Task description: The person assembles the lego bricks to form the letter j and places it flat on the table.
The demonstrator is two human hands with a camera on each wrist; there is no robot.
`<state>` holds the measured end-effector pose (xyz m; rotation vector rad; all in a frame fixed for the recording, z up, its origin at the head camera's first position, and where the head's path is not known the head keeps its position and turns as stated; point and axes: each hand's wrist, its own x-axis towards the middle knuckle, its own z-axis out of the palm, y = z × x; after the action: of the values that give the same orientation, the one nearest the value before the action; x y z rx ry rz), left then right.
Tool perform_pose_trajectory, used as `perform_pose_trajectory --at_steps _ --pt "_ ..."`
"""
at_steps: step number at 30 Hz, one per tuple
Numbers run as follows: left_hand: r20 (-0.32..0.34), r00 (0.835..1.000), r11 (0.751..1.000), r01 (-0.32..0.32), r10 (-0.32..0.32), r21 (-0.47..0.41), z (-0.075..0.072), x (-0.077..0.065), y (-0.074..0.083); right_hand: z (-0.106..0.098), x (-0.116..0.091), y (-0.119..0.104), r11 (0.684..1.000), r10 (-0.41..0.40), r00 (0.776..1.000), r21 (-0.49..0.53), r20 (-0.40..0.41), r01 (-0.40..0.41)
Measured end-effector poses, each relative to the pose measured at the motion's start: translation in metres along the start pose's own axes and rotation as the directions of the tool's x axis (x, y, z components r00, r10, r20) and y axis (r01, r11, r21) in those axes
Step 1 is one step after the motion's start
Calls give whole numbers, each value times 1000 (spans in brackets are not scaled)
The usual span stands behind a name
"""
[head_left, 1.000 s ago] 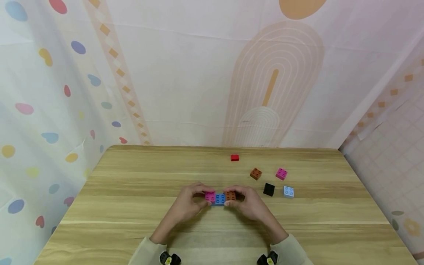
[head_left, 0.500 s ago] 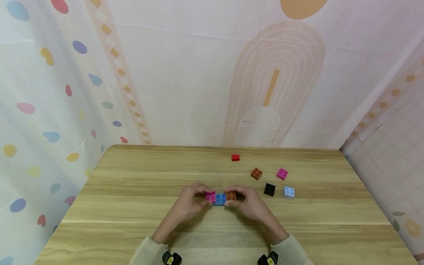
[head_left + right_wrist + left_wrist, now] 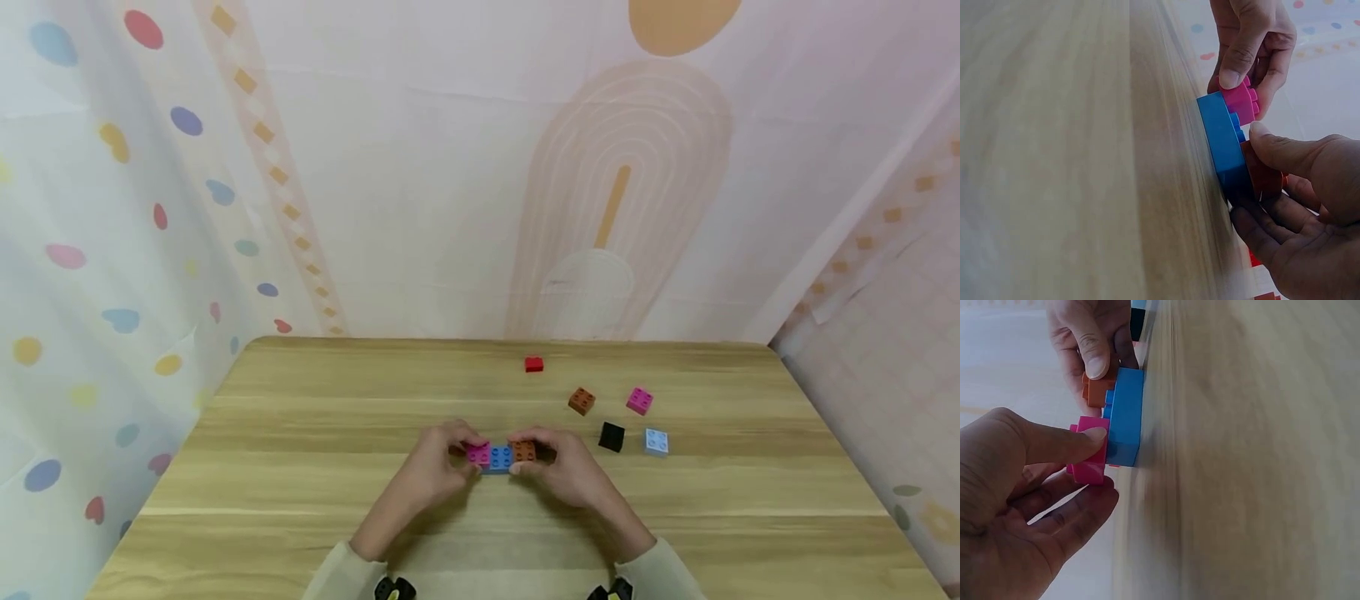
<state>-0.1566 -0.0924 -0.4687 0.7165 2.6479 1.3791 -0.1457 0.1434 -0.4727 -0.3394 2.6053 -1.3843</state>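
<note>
A long blue building brick [image 3: 500, 459] lies on the wooden table in front of the person. On its left end sits a pink brick [image 3: 1090, 450], pinched between thumb and fingers of the left hand [image 3: 438, 463]. The right hand [image 3: 564, 468] pinches a brown brick [image 3: 1264, 170] on the blue brick's right end. Bare blue studs show between the two upper bricks. In the left wrist view the pink brick's lower edge meets the blue brick's top, and the left thumb lies along its side.
Loose bricks lie to the right and behind: red [image 3: 534, 364], brown [image 3: 581, 401], pink [image 3: 640, 401], black [image 3: 612, 437] and light blue [image 3: 656, 442]. A patterned cloth [image 3: 420, 183] hangs behind the table [image 3: 300, 433].
The head view has tilted slightly, so the whole scene sits a little lower in it. Both hands keep their grip on the pink and brown bricks.
</note>
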Motion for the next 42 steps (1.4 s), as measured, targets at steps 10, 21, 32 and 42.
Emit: perform_pose_trajectory --at_steps 10,21,32,42 --pt "16 1000 1000 -4 4 11 -3 -2 -7 1 -1 -2 1000 -8 1000 2 8 8" --pt "29 1000 999 9 -8 -40 10 4 -6 1 -1 -2 1000 -9 1000 8 12 9" --pt "-1 999 995 46 -46 -90 23 9 -7 2 -1 1 1000 -1 1000 24 14 0" --pt "31 998 996 61 -59 -72 23 10 -8 0 0 0 1000 -5 1000 18 17 5"
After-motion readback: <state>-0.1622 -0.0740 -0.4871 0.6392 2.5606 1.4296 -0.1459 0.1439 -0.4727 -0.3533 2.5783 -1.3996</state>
